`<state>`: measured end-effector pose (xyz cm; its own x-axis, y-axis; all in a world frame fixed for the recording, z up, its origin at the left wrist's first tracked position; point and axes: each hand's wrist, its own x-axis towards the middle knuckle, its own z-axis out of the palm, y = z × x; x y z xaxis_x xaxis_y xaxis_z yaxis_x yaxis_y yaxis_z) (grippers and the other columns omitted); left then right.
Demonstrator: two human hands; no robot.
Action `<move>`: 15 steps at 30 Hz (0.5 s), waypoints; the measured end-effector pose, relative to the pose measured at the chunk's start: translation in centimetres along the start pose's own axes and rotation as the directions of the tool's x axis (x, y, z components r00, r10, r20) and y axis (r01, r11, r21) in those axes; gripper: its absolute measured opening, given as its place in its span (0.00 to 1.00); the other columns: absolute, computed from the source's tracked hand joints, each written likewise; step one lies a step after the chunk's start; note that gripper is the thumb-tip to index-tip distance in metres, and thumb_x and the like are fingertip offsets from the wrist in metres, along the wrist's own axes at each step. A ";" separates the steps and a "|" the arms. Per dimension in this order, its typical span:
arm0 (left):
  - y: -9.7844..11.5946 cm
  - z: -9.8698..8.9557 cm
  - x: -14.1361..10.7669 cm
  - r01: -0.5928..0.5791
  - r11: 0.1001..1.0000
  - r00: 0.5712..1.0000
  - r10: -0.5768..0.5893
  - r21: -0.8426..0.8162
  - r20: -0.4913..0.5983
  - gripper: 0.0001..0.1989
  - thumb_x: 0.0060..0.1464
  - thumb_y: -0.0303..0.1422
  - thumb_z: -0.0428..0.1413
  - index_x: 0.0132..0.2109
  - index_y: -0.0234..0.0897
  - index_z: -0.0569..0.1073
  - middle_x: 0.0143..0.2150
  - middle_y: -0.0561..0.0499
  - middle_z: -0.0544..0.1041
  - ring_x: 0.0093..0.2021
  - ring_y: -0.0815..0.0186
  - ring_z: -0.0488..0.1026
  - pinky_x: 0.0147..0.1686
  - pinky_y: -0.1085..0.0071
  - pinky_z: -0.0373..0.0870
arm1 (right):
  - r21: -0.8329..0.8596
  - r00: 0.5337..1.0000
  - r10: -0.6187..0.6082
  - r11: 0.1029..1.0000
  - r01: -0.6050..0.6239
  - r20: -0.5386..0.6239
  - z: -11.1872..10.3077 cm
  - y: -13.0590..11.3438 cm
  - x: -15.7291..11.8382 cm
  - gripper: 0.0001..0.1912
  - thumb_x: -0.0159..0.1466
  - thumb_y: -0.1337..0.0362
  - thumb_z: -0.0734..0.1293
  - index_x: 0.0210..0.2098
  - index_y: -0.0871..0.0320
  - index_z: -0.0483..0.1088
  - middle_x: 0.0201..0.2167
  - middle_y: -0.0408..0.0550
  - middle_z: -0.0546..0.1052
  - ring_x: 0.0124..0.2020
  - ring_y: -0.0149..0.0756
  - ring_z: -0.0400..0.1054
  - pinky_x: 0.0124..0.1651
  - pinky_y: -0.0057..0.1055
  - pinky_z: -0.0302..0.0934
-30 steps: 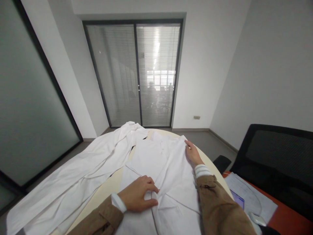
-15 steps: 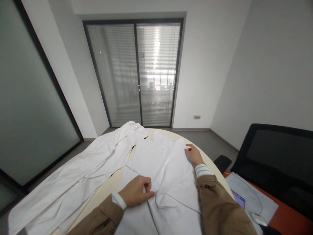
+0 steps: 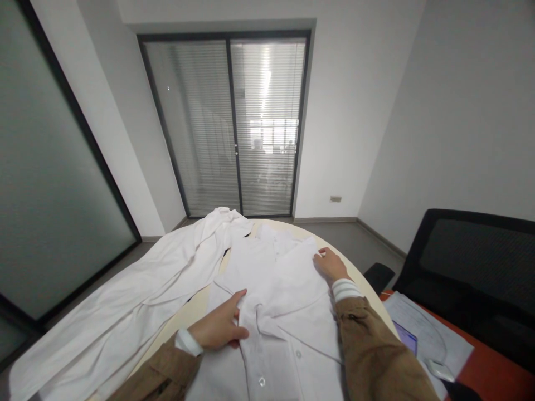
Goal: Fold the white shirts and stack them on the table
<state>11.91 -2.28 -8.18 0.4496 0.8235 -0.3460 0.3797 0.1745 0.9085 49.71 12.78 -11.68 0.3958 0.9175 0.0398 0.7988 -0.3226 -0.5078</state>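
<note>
A white button-front coat (image 3: 288, 312) lies spread on a round cream table (image 3: 184, 312), its collar toward the far side. One long sleeve (image 3: 125, 284) stretches away to the left. My left hand (image 3: 217, 326) is at the coat's near front edge, with the thumb raised and the fingers around a fold of cloth. My right hand (image 3: 332, 266) sits at the coat's right edge, fingers curled there. Whether they grip the cloth is hidden. A small button (image 3: 261, 381) shows on the near front.
To the right, a black mesh chair (image 3: 472, 262) stands by an orange desk (image 3: 497, 356) holding papers (image 3: 426, 328), a phone (image 3: 405, 338) and a white computer mouse (image 3: 438, 370). Ahead is a glass door with blinds (image 3: 225, 128). A frosted glass wall (image 3: 54, 167) runs along the left.
My left hand has moved left and toward me, and the coat's front edge now lies folded differently, showing buttons. My right hand has barely moved.
</note>
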 end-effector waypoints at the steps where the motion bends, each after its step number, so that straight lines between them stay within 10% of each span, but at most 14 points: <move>1: 0.1 -0.2 -0.2 0.001 1.000 1.000 -0.001 -0.029 0.002 0.50 0.42 0.30 0.60 0.69 0.36 0.44 0.42 0.47 0.75 0.29 0.66 0.73 0.28 0.70 0.69 | -0.001 1.000 -0.012 1.000 0.012 0.005 -0.1 0.0 -0.1 0.21 0.61 0.55 0.62 0.52 0.55 0.68 0.46 0.56 0.78 0.47 0.47 0.72 0.46 0.37 0.61; 8: -0.3 -2.4 0.2 -0.052 0.999 0.955 0.053 0.009 -0.293 0.36 0.48 0.32 0.51 0.65 0.34 0.57 0.25 0.59 0.64 0.23 0.70 0.61 0.25 0.74 0.56 | -0.011 0.995 -0.096 0.995 0.095 -0.035 0.2 0.3 0.0 0.22 0.64 0.62 0.60 0.57 0.53 0.64 0.41 0.52 0.80 0.43 0.42 0.73 0.44 0.33 0.60; 15: -1.1 -3.9 -0.8 -0.008 0.914 0.994 0.053 0.406 -0.100 0.35 0.48 0.39 0.58 0.63 0.37 0.63 0.31 0.57 0.67 0.30 0.67 0.65 0.33 0.72 0.60 | -0.003 0.991 -0.133 0.991 0.133 -0.035 0.5 0.5 0.1 0.20 0.65 0.60 0.60 0.57 0.49 0.65 0.44 0.49 0.79 0.45 0.42 0.72 0.45 0.33 0.60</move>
<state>7.99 -1.01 -8.01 0.3865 0.8812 -0.2722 0.6713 -0.0663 0.7382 49.93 12.81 -12.34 0.3018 0.9435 0.1368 0.8456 -0.1986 -0.4955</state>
